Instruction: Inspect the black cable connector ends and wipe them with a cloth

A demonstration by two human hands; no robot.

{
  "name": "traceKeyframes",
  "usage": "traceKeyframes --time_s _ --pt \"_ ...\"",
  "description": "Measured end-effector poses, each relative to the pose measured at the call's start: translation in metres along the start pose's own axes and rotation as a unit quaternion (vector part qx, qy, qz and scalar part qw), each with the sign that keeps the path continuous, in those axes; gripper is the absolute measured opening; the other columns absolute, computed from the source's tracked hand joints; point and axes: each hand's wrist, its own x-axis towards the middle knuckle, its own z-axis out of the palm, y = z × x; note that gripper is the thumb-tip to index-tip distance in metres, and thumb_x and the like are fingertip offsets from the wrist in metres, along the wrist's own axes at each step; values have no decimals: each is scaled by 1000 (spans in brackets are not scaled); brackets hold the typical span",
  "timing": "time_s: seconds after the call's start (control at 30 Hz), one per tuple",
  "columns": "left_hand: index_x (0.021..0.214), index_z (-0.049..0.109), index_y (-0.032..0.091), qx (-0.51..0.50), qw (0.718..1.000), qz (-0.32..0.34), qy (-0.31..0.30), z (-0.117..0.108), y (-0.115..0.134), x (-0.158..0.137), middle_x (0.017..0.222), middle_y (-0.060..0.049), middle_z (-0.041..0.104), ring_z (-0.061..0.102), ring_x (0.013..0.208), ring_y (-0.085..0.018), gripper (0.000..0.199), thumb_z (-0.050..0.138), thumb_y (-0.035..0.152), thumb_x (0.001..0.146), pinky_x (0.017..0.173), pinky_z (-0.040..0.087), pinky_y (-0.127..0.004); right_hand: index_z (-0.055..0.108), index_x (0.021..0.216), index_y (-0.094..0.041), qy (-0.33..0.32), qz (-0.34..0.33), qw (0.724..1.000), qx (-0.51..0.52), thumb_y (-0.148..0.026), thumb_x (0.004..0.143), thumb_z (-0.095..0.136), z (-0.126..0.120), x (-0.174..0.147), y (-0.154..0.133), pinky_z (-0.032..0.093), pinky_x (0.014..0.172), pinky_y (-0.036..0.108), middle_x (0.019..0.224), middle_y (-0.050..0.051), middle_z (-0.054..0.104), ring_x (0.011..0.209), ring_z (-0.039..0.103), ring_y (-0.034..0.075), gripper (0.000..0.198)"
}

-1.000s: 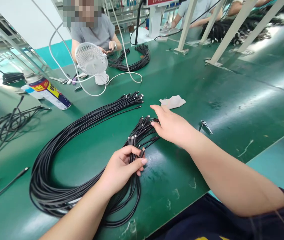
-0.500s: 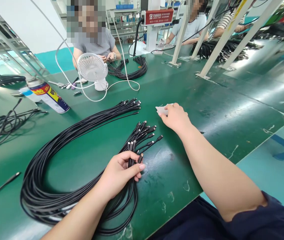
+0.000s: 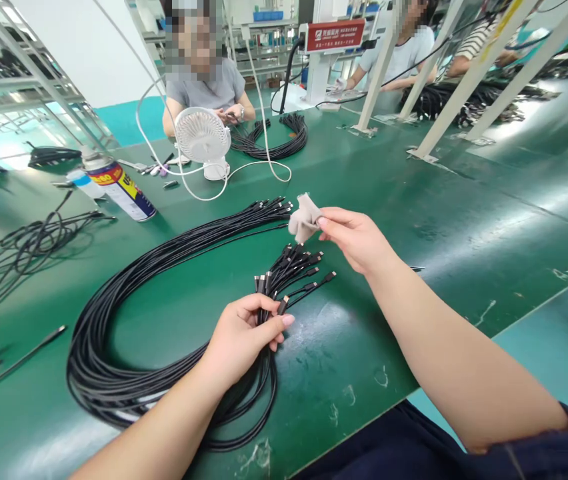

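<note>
My left hand (image 3: 251,333) is closed around several black cables just below their plugs, with one plug (image 3: 283,305) standing out between thumb and fingers. Pinched by a corner in my right hand (image 3: 357,237) is a crumpled whitish cloth (image 3: 305,217), lifted above the table. A large looped bundle of black cables (image 3: 95,320) lies on the green tabletop, curving left from my left hand and back. One set of its plugs (image 3: 300,267) fans out just beyond my left hand. The other ends (image 3: 270,207) lie behind, close to the cloth.
A white fan (image 3: 205,140) and a spray can (image 3: 123,189) stand behind the bundle. Loose cables (image 3: 24,250) lie at left. Across the table, a person (image 3: 204,87) handles something near another cable coil (image 3: 284,141). White posts (image 3: 444,93) rise at right.
My right hand has raised the cloth off the tabletop and brought it left, towards the cable ends. My left hand keeps its grip on the cables. The view has shifted slightly left.
</note>
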Motion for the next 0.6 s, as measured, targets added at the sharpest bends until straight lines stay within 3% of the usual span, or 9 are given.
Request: traceKeyframes --time_s 0.07,0.2,0.27,0.33,0.4,0.5,0.6 --pt "69 61 14 -12 1000 17 13 -1 0 1 57 4 58 54 44 -8 32 85 31 57 40 44 -18 69 95 -20 -8 14 994 108 -43 83 59 6 -4 -8 51 76 37 106 7 67 96 63 22 28" --pt "70 60 15 -24 999 25 25 -2 -1 3 60 4 58 54 44 -7 33 85 31 57 39 43 -18 66 79 -20 42 45 982 178 -42 74 70 11 -8 -15 52 75 35 84 4 67 82 63 19 23" --pt "70 59 15 -24 999 23 24 -2 -1 3 60 4 58 54 43 -7 33 85 31 57 39 43 -18 63 79 -20 -6 96 964 248 -41 77 67 11 -11 -17 52 70 35 77 3 66 72 63 18 22" --pt "70 59 15 -23 999 22 24 -2 -1 4 58 4 57 53 42 -7 32 85 30 58 39 43 -17 63 79 -19 -99 119 949 274 -38 82 63 15 -17 -20 52 70 35 76 3 66 71 64 17 19" --pt "69 59 15 -24 999 22 25 -1 -1 4 55 5 56 51 41 -6 31 84 29 59 39 42 -17 65 78 -17 -189 84 948 240 -33 83 64 21 -25 -26 52 78 35 80 4 66 80 64 17 17" --pt "69 58 15 -19 999 30 19 -2 0 4 52 5 55 51 42 -7 26 81 26 62 40 42 -18 70 84 -16 -270 17 947 175 -26 80 66 32 -37 -36 51 79 31 91 5 61 85 61 15 11" --pt "71 60 14 1 999 32 18 -2 0 4 52 4 57 50 42 -7 19 77 22 66 40 41 -17 67 92 -18 -285 47 944 158 -24 79 67 41 -44 -42 51 70 28 89 3 60 76 59 12 15"
